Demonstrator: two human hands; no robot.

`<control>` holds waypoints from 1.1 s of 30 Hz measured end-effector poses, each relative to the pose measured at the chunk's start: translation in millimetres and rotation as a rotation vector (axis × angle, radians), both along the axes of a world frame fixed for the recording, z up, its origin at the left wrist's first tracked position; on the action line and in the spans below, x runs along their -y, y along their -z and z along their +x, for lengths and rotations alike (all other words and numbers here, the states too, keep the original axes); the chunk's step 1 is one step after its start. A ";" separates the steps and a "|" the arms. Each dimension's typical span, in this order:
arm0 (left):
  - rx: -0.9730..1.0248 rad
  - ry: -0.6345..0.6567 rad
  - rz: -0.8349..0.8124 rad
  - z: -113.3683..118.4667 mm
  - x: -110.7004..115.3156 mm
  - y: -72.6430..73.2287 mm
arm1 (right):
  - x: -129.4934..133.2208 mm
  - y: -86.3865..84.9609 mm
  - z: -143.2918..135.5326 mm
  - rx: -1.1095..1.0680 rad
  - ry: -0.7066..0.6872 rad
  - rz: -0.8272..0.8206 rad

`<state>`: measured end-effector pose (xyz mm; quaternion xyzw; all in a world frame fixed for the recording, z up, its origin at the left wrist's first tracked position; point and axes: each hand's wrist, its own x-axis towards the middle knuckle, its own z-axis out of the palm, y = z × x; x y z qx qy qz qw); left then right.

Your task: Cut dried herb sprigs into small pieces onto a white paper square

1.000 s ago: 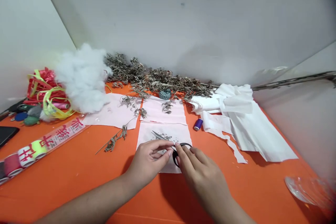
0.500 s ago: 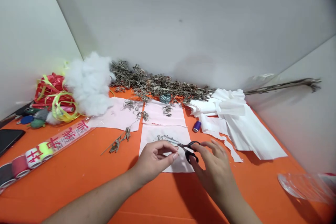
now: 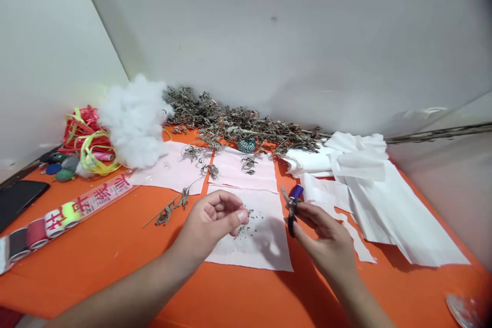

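Pale walls (image 3: 246,20) enclose an orange table (image 3: 115,277) spread with craft supplies. At left, a black phone (image 3: 19,205) lies near a pack of thread (image 3: 63,221), with red and yellow ribbon (image 3: 86,133) and white fluff (image 3: 134,118) farther back. Next to the right, a dried sprig (image 3: 166,213) slants from near left to far right, its far end on a pale pink cloth (image 3: 169,164).

From the near left a forearm reaches in, the left hand (image 3: 215,223) raised above the near cloth (image 3: 265,262), fingers curled and thumb stretched toward the fingertips; whether anything is pinched there cannot be told. Leaf bits (image 3: 249,226) lie scattered on that cloth, around and just right of those fingertips. Beyond, a ball of twine (image 3: 246,145) sits before dried plants (image 3: 230,122).

Farther right, well apart from the left hand, the right hand (image 3: 328,236) grips scissors (image 3: 292,210) by their black handles, thumb on the near side. Blades point far and slightly left, the long axis running from handles at the near end to a tip beside a purple spool (image 3: 296,191). That forearm angles in from the near right. White sheets (image 3: 403,210) cover the table's right side.
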<state>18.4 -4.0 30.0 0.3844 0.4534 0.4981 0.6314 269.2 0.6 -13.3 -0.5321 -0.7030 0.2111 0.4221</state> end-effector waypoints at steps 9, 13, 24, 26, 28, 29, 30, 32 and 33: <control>0.147 -0.126 -0.012 28.3 -9.2 3.5 | 2.2 10.5 0.2 0.097 -0.054 0.005; 0.163 -0.133 -0.053 26.1 -8.4 18.0 | 5.4 6.8 -6.9 0.154 -0.115 -0.004; 0.190 -0.107 -0.172 28.5 -7.8 21.9 | 12.9 1.2 -9.5 0.304 -0.192 -0.142; 0.182 -0.112 -0.174 29.8 -7.2 22.5 | 15.5 0.9 -11.2 0.299 -0.220 -0.143; 0.180 -0.114 -0.174 31.1 -6.2 23.3 | 17.2 0.8 -13.6 0.296 -0.248 -0.149; 0.182 -0.109 -0.172 31.5 -5.6 23.8 | 17.6 1.0 -14.8 0.295 -0.256 -0.152; 0.185 -0.103 -0.168 31.8 -4.9 24.4 | 17.8 1.3 -15.8 0.295 -0.263 -0.156; 0.186 -0.082 -0.160 31.6 -3.2 25.4 | 17.6 2.6 -17.2 0.296 -0.264 -0.161; 0.181 -0.073 -0.157 31.4 -2.5 25.7 | 17.4 3.4 -17.5 0.297 -0.265 -0.165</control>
